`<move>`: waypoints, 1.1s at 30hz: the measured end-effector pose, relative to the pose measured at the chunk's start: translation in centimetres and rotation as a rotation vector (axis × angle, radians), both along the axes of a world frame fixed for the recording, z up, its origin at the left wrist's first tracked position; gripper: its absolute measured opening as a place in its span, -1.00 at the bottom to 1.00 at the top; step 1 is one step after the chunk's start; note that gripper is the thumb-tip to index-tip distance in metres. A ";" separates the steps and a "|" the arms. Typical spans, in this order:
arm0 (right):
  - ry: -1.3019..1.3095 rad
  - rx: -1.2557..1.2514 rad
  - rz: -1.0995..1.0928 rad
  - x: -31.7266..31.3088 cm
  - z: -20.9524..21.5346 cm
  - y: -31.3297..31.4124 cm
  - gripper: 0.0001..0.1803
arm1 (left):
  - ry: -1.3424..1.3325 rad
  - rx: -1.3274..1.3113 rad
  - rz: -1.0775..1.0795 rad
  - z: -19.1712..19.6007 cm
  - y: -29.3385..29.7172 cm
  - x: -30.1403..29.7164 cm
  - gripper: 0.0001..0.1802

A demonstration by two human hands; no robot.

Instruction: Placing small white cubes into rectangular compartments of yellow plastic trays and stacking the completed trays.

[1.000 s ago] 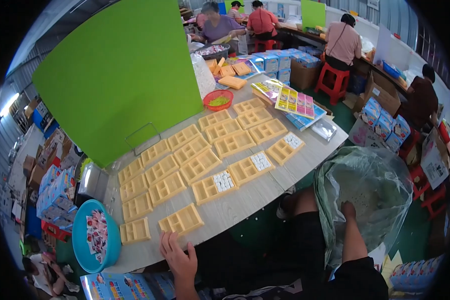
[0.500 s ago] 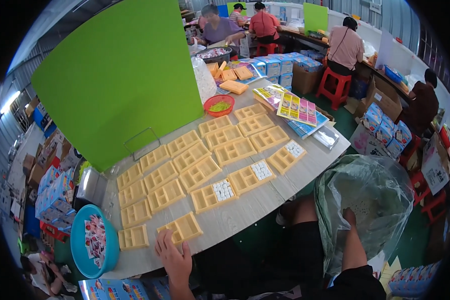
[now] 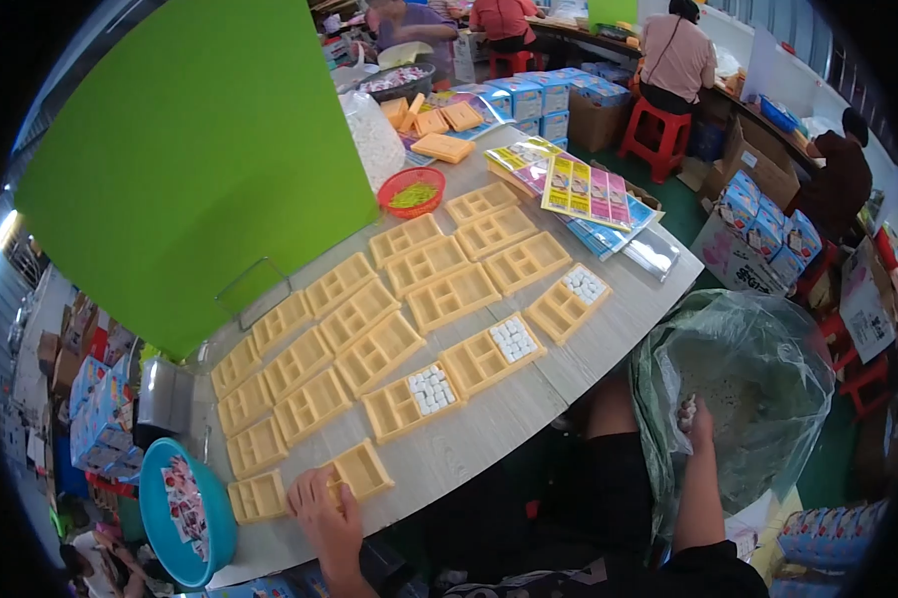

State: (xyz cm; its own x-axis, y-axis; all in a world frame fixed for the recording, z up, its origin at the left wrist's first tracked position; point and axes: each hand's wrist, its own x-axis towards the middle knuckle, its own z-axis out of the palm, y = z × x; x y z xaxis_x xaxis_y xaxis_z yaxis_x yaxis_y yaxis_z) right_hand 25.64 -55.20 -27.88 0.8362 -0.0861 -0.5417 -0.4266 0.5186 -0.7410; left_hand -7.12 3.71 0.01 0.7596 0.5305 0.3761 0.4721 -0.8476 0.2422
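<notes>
At the near edge of the table my left hand (image 3: 327,510) grips the left end of an unfilled yellow compartment tray (image 3: 363,468), fingers curled over its edge. My right hand (image 3: 700,423) is closed on several small white pieces, over the mouth of a large clear plastic bag (image 3: 758,349). In the front row, a tray (image 3: 394,411), another tray (image 3: 472,361) and a third tray (image 3: 559,313) each carry white pieces in the big right compartment. Rows of trays without pieces (image 3: 374,349) lie behind them.
A teal basin (image 3: 148,518) of small packets stands at the left. Behind the trays are a green panel (image 3: 190,169), a red basket (image 3: 409,204) and printed cards (image 3: 584,191). Co-workers sit farther back, one on a red stool (image 3: 658,140). Blue boxes (image 3: 539,95) are stacked beyond the table.
My right hand has come up inside the bag and now shows white pieces in its fingers. My left hand stays on the same tray. The whole view has shifted a little.
</notes>
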 end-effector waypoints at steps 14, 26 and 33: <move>-0.019 -0.836 0.122 -3.2 -6.8 2.3 -0.52 | 0.005 -0.005 0.028 -0.7 -0.6 0.2 -0.67; -0.322 -0.597 0.154 -1.3 3.3 2.1 -0.56 | -0.036 0.057 0.080 -1.0 0.6 -0.1 -0.56; -0.614 -0.751 -0.283 0.2 21.3 12.3 -0.72 | -0.052 0.000 0.037 -0.6 1.7 -3.4 -0.36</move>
